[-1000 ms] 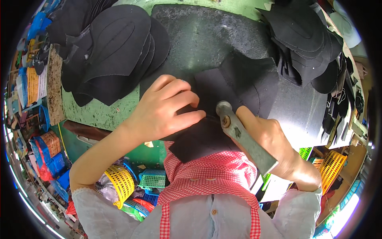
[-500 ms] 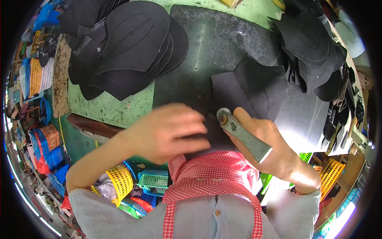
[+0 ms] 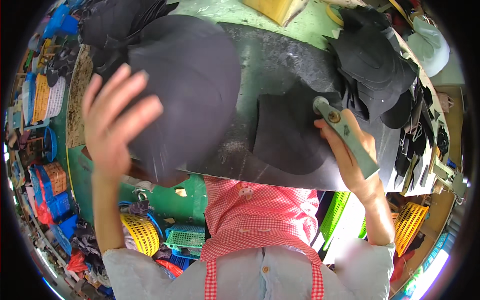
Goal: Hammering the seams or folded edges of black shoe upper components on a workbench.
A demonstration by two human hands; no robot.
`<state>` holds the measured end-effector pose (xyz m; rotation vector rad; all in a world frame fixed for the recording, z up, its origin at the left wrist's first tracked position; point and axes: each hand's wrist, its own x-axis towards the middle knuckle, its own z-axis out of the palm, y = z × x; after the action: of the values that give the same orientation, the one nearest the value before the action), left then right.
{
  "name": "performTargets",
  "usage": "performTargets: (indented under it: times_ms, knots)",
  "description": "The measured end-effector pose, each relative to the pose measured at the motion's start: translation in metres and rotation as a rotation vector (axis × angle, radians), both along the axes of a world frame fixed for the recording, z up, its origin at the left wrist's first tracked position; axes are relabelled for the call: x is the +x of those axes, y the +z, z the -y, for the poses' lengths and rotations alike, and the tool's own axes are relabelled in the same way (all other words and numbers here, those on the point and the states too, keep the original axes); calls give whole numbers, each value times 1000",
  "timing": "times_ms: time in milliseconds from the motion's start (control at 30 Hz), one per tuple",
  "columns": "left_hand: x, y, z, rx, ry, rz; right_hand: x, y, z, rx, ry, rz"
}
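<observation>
My left hand [image 3: 117, 120] is spread, fingers apart, over the left edge of a large black leather-like piece [image 3: 190, 90]. That piece is blurred and lies over the left stack; the thumb is hidden, so I cannot tell whether it touches the underside. In my right hand [image 3: 352, 152] is a flat grey-green metal hand tool [image 3: 350, 140] with a rounded end and a brass screw. The fingers wrap round it just at the right side of another black piece [image 3: 290, 135], which lies on the dark work board [image 3: 280, 60].
Behind the left piece are more black pieces [image 3: 120, 22]. A fanned stack of black pieces [image 3: 375, 65] sits at the right. A yellow block [image 3: 270, 9] stands at the far edge. Below the table are a yellow basket [image 3: 142, 235] and a green basket [image 3: 185, 237].
My left hand has gone from the middle to the left stack, where a plain piece now covers the stitched one. My right hand has moved right and away from me with the tool.
</observation>
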<state>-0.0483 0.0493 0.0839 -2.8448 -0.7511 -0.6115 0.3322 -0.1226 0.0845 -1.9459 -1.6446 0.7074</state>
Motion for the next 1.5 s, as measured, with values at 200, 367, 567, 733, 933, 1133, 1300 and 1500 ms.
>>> performTargets:
  times_ms: [200, 367, 567, 733, 933, 1133, 1300, 1500]
  knots:
    - [88, -14, 14, -414, -257, 191, -10, -12, 15, 59, 356, 225]
    - [165, -71, 43, -477, -405, 101, -5, -7, 35, 56, 508, 47]
    - [151, -54, 84, -543, -347, 27, 10, 7, 43, -167, 267, -105]
    - [176, -47, 82, -677, -149, 23, 17, -2, 41, -260, 238, -116]
    - [181, -68, 81, -677, -167, 137, 19, -7, 43, -222, 199, -147]
    - [186, -90, 79, -506, -259, 272, 26, -9, 44, -235, 215, -187]
    - [185, -89, 80, -339, -293, 262, 30, 5, 36, -167, 172, -117]
    - [184, -85, 82, -292, -305, 168, 27, -4, 27, -94, 68, -56]
